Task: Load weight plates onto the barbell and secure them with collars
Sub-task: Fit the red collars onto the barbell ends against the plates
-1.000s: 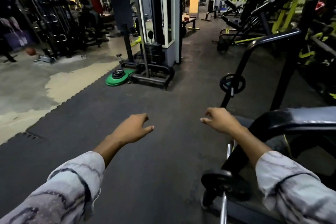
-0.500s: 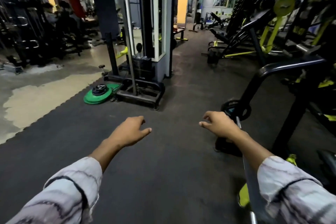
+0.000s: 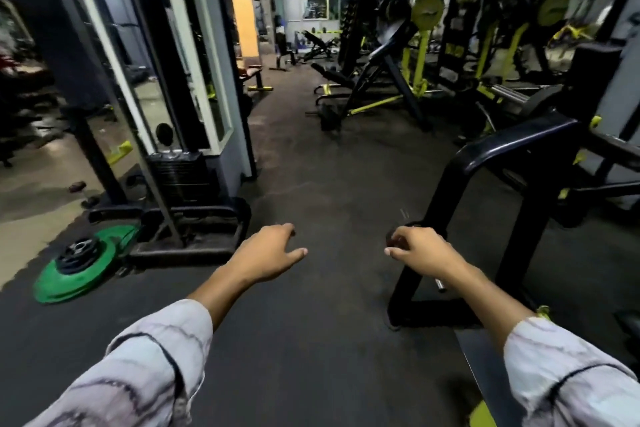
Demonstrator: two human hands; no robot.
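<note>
Both my arms reach forward over the dark rubber floor. My left hand (image 3: 268, 255) hangs loosely curled and holds nothing. My right hand (image 3: 420, 251) is also loosely curled and empty; behind it a small dark plate on a bar is mostly hidden. A short silver bar end (image 3: 440, 283) shows just under my right wrist. On the floor at the left lies a large green weight plate (image 3: 74, 272) with smaller black plates (image 3: 78, 251) stacked on it. No collar is visible.
A cable machine with a weight stack (image 3: 181, 180) stands at the left on a black base frame (image 3: 194, 236). A black bench frame (image 3: 502, 184) rises at the right. Yellow and black machines (image 3: 398, 80) fill the back right.
My view has lifted and moved forward; the green plate and cable machine now sit lower left and closer. The bench frame has shifted right. Both hands stay empty, held out in front.
</note>
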